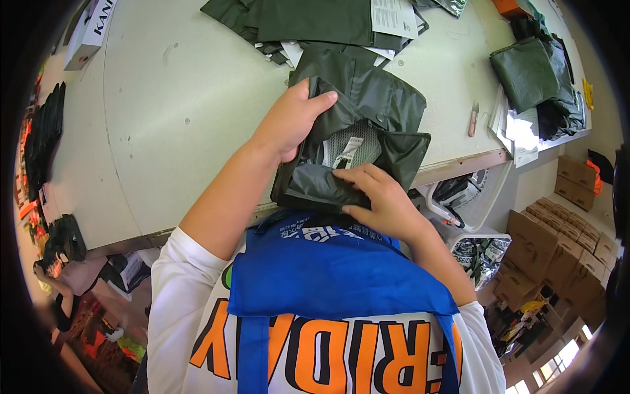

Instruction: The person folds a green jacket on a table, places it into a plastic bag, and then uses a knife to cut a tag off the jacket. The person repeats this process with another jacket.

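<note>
A folded dark green waterproof jacket [394, 98] lies at the table's near edge, just in front of my body. Its opening shows a grey mesh lining [367, 141] and a white label [348, 152]. My left hand [290, 119] is closed on the left edge of the jacket, its thumb on top and its fingers partly hidden by the cloth. On the near side, my right hand [382, 197] has its fingertips and thumb on a turned-back fold beside the label, gripping the cloth.
More folded dark green garments [315, 20] with white paper sheets lie beyond the jacket. At the right are another green pile [528, 75] and a small cutter [473, 119]. White baskets [482, 197] stand below the table edge; cardboard boxes [548, 243] are stacked farther right. Another person [62, 295] is at the far left.
</note>
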Motion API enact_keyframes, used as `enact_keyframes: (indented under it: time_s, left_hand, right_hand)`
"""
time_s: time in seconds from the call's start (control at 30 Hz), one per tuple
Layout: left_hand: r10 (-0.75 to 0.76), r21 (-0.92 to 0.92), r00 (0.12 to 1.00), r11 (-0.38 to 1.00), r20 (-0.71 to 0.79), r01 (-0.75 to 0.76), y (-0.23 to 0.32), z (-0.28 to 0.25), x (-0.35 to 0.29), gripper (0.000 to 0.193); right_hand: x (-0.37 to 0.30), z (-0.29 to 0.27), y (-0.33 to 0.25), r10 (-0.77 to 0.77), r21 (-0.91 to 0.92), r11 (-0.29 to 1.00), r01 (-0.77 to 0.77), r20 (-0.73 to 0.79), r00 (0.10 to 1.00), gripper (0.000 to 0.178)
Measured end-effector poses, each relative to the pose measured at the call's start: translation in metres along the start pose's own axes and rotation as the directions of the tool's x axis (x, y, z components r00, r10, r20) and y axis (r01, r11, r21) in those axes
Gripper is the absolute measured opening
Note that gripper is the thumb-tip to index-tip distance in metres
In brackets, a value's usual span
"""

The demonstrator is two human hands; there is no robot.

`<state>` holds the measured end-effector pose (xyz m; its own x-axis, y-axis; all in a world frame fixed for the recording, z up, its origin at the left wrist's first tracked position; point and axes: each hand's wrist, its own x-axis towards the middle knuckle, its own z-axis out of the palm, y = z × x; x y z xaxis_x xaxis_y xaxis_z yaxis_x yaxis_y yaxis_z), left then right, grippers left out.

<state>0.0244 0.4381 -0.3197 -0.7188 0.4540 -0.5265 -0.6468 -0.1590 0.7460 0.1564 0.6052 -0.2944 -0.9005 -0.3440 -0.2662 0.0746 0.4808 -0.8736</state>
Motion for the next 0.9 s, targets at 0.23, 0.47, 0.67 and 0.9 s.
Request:
enact_keyframes:
  time_s: [0.23,0.47,0.67,0.9]
  left_hand:
    - [-0.113,-0.186,0.992,0.977,-0.062,0.100,-0.001,-0.001,-0.010,0.029]
    - [-0.153,-0.174,0.985,0.975,-0.081,0.137,0.002,-0.010,-0.002,0.026]
    - [-0.170,-0.151,0.980,0.976,-0.099,0.154,0.003,-0.006,-0.005,0.032]
    - [-0.234,-0.221,0.972,0.948,-0.006,0.227,0.007,-0.019,0.004,0.028]
  right_hand:
    - [0.014,-0.141,0.058,0.240,0.270,0.962,-0.029,-0.794,0.558,0.026]
    - [0.032,-0.137,0.102,0.029,-0.184,0.928,-0.322,-0.830,0.558,0.035]
    - [-0.014,-0.204,0.253,0.328,-0.056,0.343,-0.938,-0.928,0.175,0.054]
    - [-0.019,-0.224,0.265,0.524,0.236,0.799,-0.553,-0.724,0.449,0.018]
